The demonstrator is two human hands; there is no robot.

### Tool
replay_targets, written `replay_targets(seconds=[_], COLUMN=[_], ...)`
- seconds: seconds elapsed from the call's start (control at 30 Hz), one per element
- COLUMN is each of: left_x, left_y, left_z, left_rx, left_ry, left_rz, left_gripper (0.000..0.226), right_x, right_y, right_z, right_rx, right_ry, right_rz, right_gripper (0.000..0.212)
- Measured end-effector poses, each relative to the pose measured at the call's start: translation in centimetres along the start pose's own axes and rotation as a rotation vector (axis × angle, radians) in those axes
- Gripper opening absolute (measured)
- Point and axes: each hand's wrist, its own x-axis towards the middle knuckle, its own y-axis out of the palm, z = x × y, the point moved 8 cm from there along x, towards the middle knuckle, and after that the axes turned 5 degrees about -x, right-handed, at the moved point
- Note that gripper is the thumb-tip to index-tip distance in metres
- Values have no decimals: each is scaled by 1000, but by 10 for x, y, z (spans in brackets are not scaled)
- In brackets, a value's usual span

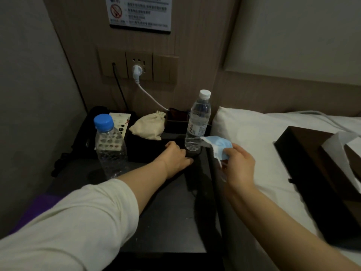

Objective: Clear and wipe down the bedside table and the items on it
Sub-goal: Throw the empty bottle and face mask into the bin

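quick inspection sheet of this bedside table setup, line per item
surface: dark bedside table, front part bare, back crowded
job's things: blue-capped bottle at left; white-capped bottle at right edge; cloth pouch on a black tray; black phone at back left
clutter: blue face mask
grippers: left hand on the table by the white-capped bottle's base, what it grips hidden; right hand pinching the mask
cables: white plug and cord in wall socket; black cable beside it
surroundings: bed with pillow, tissue box on it; wall notice
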Motion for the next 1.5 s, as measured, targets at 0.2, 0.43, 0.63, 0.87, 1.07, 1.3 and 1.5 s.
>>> replay_targets(seconds=[0.2, 0.43, 0.63, 0.87, 1.07, 1.3, 1.5], left_x=[-3, -8, -49, -173, -245, -257, -247], left_y=[1, 10, -17, -106, -83, -58, -34], left_z=[2, -8, -4, 67, 146, 117, 124], left_rx=[-29, -58, -155, -213, -453, -847, -879], left_ry=[-65, -111, -142, -329, -765, -573, -631], left_rz=[-3, 126, 59, -601, -475, -484, -395], left_gripper=[53, 56, 50, 38, 41, 26, 61], right_x=[-8, -22, -49, -88, -123, -179, -194], right_y=[-25, -12, -2, 6, 3, 3, 5], right_z=[14, 17, 16, 14, 23, 13, 9], right_rx=[-111, -119, -89, -166, -371, -618, -620], right_ry=[-122, -110, -61, -12, 6, 133, 97], right_rz=[-126, 0, 93, 226, 319, 560, 627], right_gripper=[28, 27, 27, 27, 21, 11, 10])
